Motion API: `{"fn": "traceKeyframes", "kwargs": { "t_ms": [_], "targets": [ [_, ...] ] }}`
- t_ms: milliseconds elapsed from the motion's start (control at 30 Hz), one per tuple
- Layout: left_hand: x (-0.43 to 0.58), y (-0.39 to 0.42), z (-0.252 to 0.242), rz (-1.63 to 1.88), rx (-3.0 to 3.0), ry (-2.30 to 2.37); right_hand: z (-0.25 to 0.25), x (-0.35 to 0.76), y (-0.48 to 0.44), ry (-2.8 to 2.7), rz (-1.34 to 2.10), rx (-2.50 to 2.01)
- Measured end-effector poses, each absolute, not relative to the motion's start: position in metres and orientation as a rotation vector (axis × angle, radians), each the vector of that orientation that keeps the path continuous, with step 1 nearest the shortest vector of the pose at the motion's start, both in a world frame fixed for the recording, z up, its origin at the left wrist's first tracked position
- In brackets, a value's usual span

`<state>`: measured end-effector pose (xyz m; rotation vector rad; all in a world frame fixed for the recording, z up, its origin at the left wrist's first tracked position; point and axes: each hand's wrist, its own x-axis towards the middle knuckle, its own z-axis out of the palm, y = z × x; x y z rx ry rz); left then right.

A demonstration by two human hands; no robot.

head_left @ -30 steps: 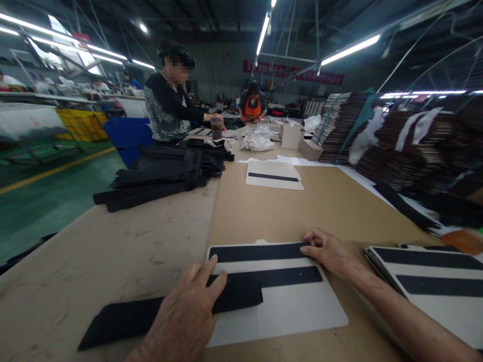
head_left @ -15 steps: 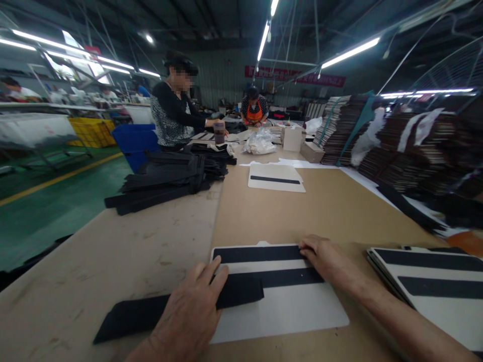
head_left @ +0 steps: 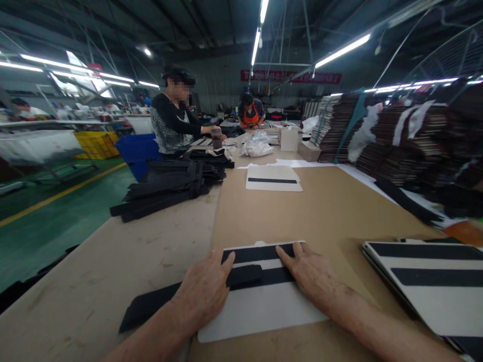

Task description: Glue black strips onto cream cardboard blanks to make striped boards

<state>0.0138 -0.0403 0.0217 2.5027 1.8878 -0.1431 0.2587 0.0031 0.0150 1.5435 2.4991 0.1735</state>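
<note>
A pale board (head_left: 260,314) lies in front of me with two black strips across its upper part. My left hand (head_left: 207,286) is at the board's left edge, closed over a loose bundle of black strips (head_left: 151,304). The bundle pokes out on both sides of the hand, one end lying over the lower strip (head_left: 277,275); the fingers underneath are hidden. My left thumb rests by the upper strip (head_left: 256,254). With fingers and thumb spread, my right hand (head_left: 311,274) presses on the right part of the board, touching the upper strip's right end.
Stacked striped boards (head_left: 433,296) lie at the right. Farther off are a single-striped board (head_left: 273,179), a pile of black strips (head_left: 166,186) and a plastic bag (head_left: 257,144). Tall bound stacks (head_left: 332,128) stand back right. Two people (head_left: 173,120) work at the table's far end.
My right hand has opened from a pinch at the upper strip's end to spread fingers on the board, farther left. My left hand has moved slightly up with the strips. The view shifted slightly.
</note>
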Motion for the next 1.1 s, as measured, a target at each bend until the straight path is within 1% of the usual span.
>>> {"fn": "traceKeyframes", "kwargs": {
  "t_ms": [167,400,600,733,867,967,1100],
  "targets": [
    [0.010,-0.043,0.017,-0.066,2.466,1.899,0.022,0.288,0.002,2.527,0.091,1.584],
    [0.003,-0.043,0.010,0.060,2.444,1.934,0.006,0.323,0.002,2.586,0.017,1.786],
    [0.003,-0.061,0.030,0.120,2.505,1.871,0.015,0.354,0.006,2.627,-0.090,1.954],
    [0.025,-0.074,0.037,0.126,2.603,1.722,0.024,0.337,0.007,2.824,-0.171,1.816],
    [0.045,-0.063,0.024,0.123,2.613,1.657,0.026,0.297,0.013,2.960,-0.301,1.518],
    [0.048,-0.052,0.013,0.124,2.589,1.678,0.023,0.279,0.021,2.975,-0.311,1.353],
    [0.044,-0.049,0.009,0.151,2.587,1.641,0.017,0.274,0.031,2.931,-0.289,1.306]
  ]
}}
